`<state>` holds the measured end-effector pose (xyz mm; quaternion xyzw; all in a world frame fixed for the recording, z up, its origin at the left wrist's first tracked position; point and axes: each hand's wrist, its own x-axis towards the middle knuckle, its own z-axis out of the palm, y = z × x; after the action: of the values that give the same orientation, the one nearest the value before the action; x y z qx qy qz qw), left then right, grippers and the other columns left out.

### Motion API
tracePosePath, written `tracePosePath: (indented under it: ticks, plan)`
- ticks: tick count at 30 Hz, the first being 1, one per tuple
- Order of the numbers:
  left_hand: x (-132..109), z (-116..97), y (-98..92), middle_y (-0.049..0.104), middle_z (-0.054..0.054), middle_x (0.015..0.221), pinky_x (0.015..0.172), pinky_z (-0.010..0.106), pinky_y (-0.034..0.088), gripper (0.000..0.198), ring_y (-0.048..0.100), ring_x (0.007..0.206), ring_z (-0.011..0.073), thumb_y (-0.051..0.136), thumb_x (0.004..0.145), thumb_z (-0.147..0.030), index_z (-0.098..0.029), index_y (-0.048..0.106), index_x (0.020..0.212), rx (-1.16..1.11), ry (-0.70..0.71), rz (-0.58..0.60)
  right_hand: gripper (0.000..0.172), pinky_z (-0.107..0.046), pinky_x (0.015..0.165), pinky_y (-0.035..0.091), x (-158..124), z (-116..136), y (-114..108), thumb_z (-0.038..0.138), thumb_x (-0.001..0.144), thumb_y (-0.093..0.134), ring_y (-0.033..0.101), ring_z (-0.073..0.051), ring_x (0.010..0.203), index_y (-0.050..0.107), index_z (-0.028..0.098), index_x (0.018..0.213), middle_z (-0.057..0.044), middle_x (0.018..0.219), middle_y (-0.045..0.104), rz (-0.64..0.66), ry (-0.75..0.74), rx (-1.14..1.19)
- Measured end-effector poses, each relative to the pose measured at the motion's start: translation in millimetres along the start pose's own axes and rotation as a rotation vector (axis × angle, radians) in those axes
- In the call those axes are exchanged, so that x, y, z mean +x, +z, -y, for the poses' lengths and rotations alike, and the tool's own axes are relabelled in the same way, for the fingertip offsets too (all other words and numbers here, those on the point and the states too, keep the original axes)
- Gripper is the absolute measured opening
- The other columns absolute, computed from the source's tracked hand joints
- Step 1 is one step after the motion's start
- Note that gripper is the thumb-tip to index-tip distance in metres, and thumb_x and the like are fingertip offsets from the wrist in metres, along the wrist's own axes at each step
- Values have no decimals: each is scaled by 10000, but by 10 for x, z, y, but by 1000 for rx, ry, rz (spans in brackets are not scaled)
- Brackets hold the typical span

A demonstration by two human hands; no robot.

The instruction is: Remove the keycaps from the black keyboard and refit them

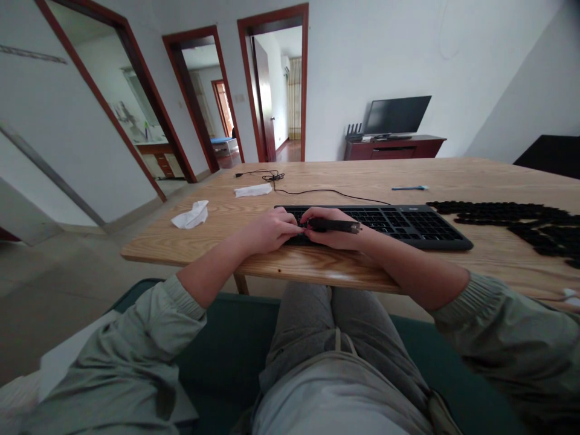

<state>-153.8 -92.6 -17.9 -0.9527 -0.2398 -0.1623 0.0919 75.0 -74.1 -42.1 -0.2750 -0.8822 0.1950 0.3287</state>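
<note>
A black computer keyboard (410, 223) lies along the front edge of the table; its right part looks stripped of keycaps, with dark bare sockets. My left hand (272, 229) is closed over the keyboard's left end, fingers bent, fingertips close to those of my right hand. In my right hand (333, 232), curled above the left part of the keyboard, is a slim black stick-like tool (338, 225). Its back end points right, and its tip is hidden among my fingers. Loose black keycaps (502, 211) lie in rows to the right of the keyboard.
A coiled black cable (273, 176) runs from the keyboard across the wooden table (326, 175). Two white tissues (193, 215) lie at the left, and a blue toothbrush (409, 188) behind the keyboard. Beyond stands a television (399, 115) on a dark red cabinet (394, 148).
</note>
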Motion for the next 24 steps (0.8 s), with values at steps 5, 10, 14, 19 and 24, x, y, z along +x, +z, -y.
tracePosePath:
  ticks: [5,10,14,19,24]
  plan:
    - [15,61,49,731,31,1015,904,311,454,315,586,961,162,455,980,-198,-251,755,1061,-41,26,-7,189,-255,716,484,-11,23,-50,253,853,579,618,-142,765,685,175,988,-30,883,694,58,-70,-5]
    - [-8,127,156,740,36,1011,884,326,481,278,592,950,171,488,977,-247,-238,759,1039,-93,34,-100,170,-253,717,477,-7,-6,-46,217,842,572,612,-138,748,688,171,958,-30,866,695,75,-90,-8]
    - [-24,126,198,740,37,1003,906,329,483,260,595,960,173,499,974,-260,-220,751,1029,-118,13,-138,165,-248,725,475,28,-12,-65,229,849,578,617,-136,752,677,172,968,-34,887,700,51,-126,-32]
    - [-46,105,199,715,40,1011,943,342,470,214,590,1017,181,522,953,-221,-223,732,998,-107,-30,-117,354,-255,715,472,178,27,-202,284,812,656,631,-147,779,617,182,1149,-34,935,708,201,-144,-23]
    - [-43,68,224,701,55,943,901,356,468,202,585,952,192,522,952,-227,-187,719,929,-70,-45,-134,469,-263,636,458,67,114,-157,350,733,749,637,-175,731,564,175,1126,-42,861,700,34,216,-95]
